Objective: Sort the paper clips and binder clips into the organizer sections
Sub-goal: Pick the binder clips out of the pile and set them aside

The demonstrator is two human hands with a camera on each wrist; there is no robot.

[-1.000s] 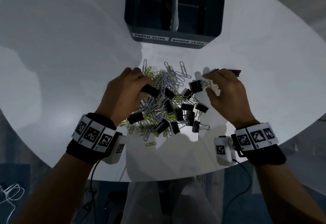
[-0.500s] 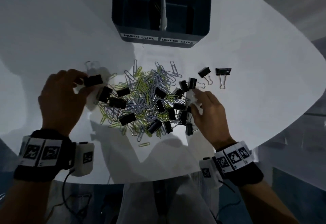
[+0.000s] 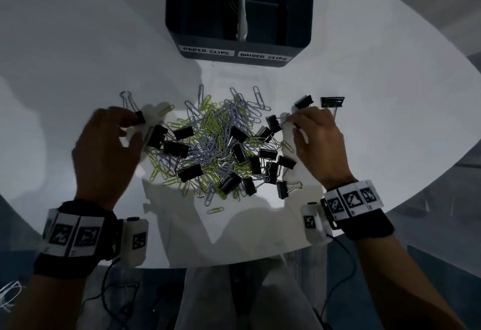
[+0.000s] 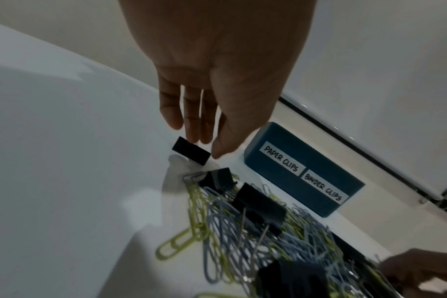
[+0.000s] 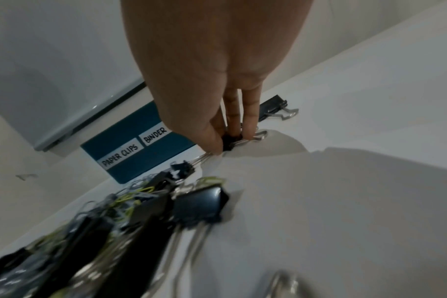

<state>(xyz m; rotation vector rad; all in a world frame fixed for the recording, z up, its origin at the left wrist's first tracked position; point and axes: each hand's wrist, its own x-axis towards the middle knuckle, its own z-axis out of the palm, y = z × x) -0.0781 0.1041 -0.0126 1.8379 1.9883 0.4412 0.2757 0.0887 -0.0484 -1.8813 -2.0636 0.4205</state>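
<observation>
Organizer [image 3: 239, 46] first: we see a dark blue, smooth-walled box with rounded corners at the far side of our round white table [image 3: 78, 43], split by a pale divider into two deep sections, its front carrying white labels reading PAPER CLIPS and BINDER CLIPS. The sections lie in shadow, so we cannot make out what they hold, and the box's far edge is cut off in the head view.

Between our hands lies the pile of paper clips [image 3: 216, 145], thin bent wire loops in yellow-green and pale lilac, tangled with black folded-metal binder clips with silver wire handles. Two more binder clips [image 3: 332, 101] sit apart beyond our right hand.

Our left hand [image 3: 104, 152] reaches its fingertips [image 4: 204, 133] to a small black binder clip [image 4: 191, 153] at the pile's left edge, thumb and fingers touching it; we cannot tell whether it is truly pinched.

Our right hand [image 3: 317, 145] pinches another binder clip [image 5: 230, 142] at the pile's right edge, fingers curled round its black body, which they mostly hide. The near clips in the right wrist view blur heavily.
</observation>
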